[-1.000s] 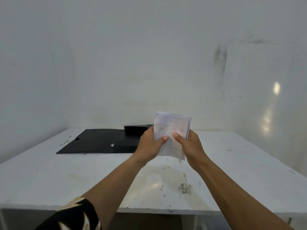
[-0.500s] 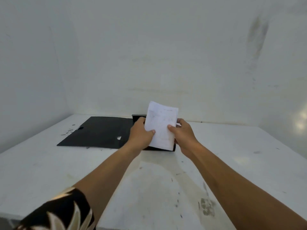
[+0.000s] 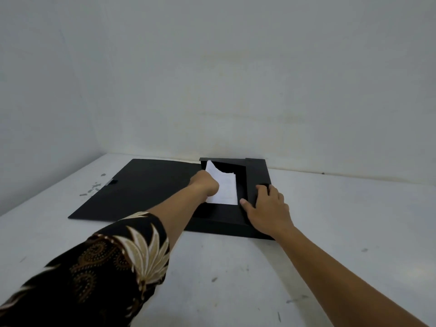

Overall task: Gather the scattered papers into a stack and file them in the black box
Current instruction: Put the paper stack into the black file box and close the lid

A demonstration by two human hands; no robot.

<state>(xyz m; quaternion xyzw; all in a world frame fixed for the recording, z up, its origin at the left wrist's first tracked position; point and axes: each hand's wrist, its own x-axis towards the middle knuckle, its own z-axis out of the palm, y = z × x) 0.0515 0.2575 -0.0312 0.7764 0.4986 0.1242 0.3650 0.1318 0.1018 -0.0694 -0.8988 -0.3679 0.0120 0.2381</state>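
Observation:
The black box [image 3: 258, 175] lies open at the back of the white table, its flat lid [image 3: 141, 190] folded out to the left. A stack of white papers [image 3: 226, 187] rests inside the box tray, its far end bent up against the back wall. My left hand [image 3: 205, 185] is closed on the left edge of the stack, inside the tray. My right hand [image 3: 266, 206] lies on the box's right flap with fingers spread, thumb at the flap's inner edge.
The white table [image 3: 236, 279] is scuffed and stands in a corner of white walls [image 3: 212, 79]. Small scraps [image 3: 92, 188] lie left of the lid. My patterned sleeve [image 3: 106, 267] fills the lower left.
Both hands held the stack in the air before. Now the stack is down in the box under my left hand, and my right hand has let go and rests on the box's right flap.

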